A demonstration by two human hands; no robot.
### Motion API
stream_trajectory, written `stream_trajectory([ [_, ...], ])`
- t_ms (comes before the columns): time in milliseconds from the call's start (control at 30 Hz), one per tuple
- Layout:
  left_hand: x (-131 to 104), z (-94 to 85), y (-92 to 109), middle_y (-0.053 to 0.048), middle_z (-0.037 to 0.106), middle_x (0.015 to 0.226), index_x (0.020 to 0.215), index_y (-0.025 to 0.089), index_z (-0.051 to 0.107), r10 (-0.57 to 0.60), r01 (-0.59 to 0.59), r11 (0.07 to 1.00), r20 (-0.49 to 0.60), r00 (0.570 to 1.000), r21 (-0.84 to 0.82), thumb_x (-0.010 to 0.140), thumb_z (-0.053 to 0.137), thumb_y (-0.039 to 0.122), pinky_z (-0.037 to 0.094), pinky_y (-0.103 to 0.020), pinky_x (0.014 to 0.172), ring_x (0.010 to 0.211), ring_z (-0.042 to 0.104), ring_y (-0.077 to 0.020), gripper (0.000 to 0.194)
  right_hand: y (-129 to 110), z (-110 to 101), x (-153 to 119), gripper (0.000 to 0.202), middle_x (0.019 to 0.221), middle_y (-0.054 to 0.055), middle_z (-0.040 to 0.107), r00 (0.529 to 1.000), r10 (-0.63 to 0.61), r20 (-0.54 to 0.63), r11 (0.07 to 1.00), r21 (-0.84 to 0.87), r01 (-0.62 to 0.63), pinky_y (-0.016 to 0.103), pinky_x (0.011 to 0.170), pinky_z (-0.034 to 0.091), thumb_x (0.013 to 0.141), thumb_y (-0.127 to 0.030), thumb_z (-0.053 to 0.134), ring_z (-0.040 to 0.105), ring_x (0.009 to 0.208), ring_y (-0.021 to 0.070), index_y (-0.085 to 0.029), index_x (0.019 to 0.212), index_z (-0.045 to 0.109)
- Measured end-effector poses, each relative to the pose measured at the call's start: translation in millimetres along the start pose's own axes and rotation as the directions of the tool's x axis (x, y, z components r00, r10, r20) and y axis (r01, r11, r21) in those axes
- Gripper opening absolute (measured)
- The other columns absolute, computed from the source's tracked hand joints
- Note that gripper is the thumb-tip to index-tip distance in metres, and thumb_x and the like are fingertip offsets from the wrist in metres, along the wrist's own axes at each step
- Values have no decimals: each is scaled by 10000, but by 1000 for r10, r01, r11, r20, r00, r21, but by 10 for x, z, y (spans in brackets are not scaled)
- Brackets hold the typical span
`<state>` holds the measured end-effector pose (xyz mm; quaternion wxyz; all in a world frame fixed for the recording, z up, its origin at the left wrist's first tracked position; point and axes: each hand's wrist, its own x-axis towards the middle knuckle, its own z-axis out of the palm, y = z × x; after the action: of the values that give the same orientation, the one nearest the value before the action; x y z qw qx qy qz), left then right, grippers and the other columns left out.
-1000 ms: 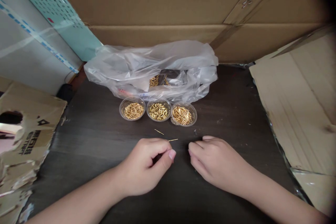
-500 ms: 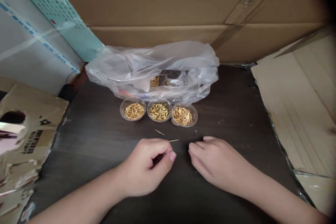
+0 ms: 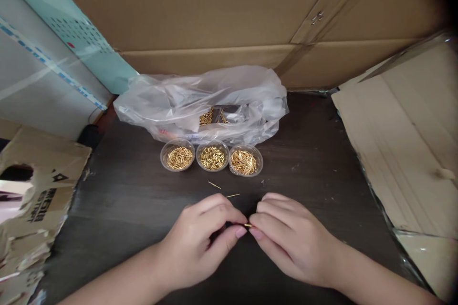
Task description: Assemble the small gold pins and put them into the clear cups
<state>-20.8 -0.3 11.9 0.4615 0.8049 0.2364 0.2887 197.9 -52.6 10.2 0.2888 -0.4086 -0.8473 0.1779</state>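
Note:
Between the fingertips of both hands shows a short gold-coloured metal pin (image 3: 248, 225). My left hand (image 3: 211, 233) pinches it from the left with thumb and forefinger. From the right, my right hand (image 3: 286, 236) closes thumb and forefinger on its other end. Most of the pin is hidden by the fingers, so I cannot tell if it is one piece or two. Just beyond the left knuckles lies a thin gold pin (image 3: 233, 195) on the dark table, and a second thin pin (image 3: 214, 185) lies a little farther off.
Three clear round cups stand in a row: the left cup (image 3: 161, 158), the middle cup (image 3: 198, 157) and the right cup (image 3: 261, 164), all holding small gold pieces. A crumpled plastic bag (image 3: 161, 100) with more pieces sits behind. Cardboard (image 3: 214, 9) walls the back and sides.
My hands have come together, fingertips nearly touching, and the gold pin now shows between them. The right hand has moved left and its thumb has come into view. The camera view has shifted slightly.

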Motion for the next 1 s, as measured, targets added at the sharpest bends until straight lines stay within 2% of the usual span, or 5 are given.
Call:
stream_trajectory([
  [300, 16, -5, 17, -37, 648, 822, 964, 137, 653, 53, -52, 999, -80, 995, 4, 904, 621, 50, 490, -223, 640, 715, 599, -114, 110, 8, 21, 21, 170, 725, 5, 492, 1000, -7, -24, 997, 74, 8, 319, 652, 357, 981, -112, 469, 381, 657, 139, -138, 873, 598],
  [467, 23, -4, -4, -28, 653, 803, 932, 145, 660, 21, -21, 1000, -1, 1000, -5, 925, 626, 85, 484, -223, 643, 711, 605, -114, 69, 23, 42, 38, 166, 686, -27, 462, 997, 31, -65, 963, 269, -13, 288, 635, 350, 969, -109, 458, 394, 631, 111, -154, 843, 556],
  [700, 13, 84, -108, -30, 634, 871, 963, 178, 659, -100, 72, 967, 106, 989, 244, 969, 571, 143, 472, -261, 639, 744, 615, -150, 95, 93, 155, 16, 243, 634, -35, 405, 996, 18, -92, 1000, -1, -19, 318, 647, 311, 893, -83, 477, 308, 610, 120, -172, 667, 462],
  [867, 20, 58, -97, -26, 632, 895, 1035, 191, 659, -149, 133, 972, 71, 986, 192, 977, 545, 131, 477, -259, 669, 770, 610, -142, 141, 227, 258, -52, 225, 627, -21, 439, 1000, 17, -26, 973, -230, -23, 341, 720, 351, 876, -128, 510, 350, 619, 143, -184, 659, 487],
  [1000, 20, 17, -82, -22, 631, 879, 1019, 191, 665, -161, 151, 980, 72, 984, 128, 980, 541, 139, 472, -256, 676, 771, 607, -134, 140, 249, 270, -79, 219, 627, -12, 466, 1000, 25, 7, 949, -314, -21, 354, 755, 358, 883, -155, 493, 389, 617, 160, -193, 668, 502],
])
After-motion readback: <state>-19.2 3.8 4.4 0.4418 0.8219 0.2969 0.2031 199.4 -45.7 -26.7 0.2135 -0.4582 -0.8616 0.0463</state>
